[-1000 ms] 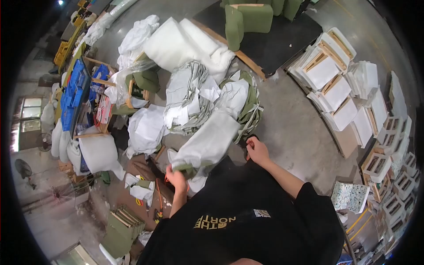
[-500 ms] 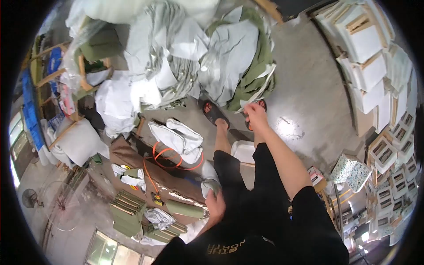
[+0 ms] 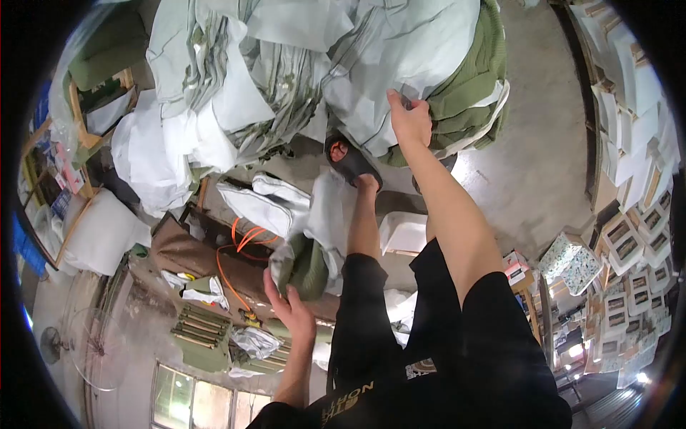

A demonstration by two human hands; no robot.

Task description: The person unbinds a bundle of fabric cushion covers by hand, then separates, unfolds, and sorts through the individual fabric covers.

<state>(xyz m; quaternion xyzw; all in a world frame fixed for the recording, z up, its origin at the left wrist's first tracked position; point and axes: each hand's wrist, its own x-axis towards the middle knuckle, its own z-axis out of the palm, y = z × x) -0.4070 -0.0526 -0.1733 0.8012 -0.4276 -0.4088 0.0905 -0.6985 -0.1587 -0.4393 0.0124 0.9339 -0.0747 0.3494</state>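
My left hand point(image 3: 291, 309) grips a fabric piece point(image 3: 309, 266), olive green on one side with a pale lining, thumb at its lower edge. The piece hangs beside my left leg, over a brown padded surface. Further forward, my right hand point(image 3: 411, 127) is over a large heap of pale-lined green fabric point(image 3: 421, 50), fingers bent together. A small dark patch shows between its fingertips; what they hold is not clear. To the left of that heap lies another pile of crumpled white and green cloth point(image 3: 236, 86).
Folded white fabric point(image 3: 261, 204) and an orange hose point(image 3: 246, 239) lie left of my legs. A white stool point(image 3: 401, 232) stands by my legs. Pale panels point(image 3: 629, 129) are stacked along the right. A fan point(image 3: 93, 347) is at lower left.
My left hand has moved forward and left, lifting the fabric piece so its green side shows. My right hand has moved from the heap's near edge to over its pale top. The view has shifted forward.
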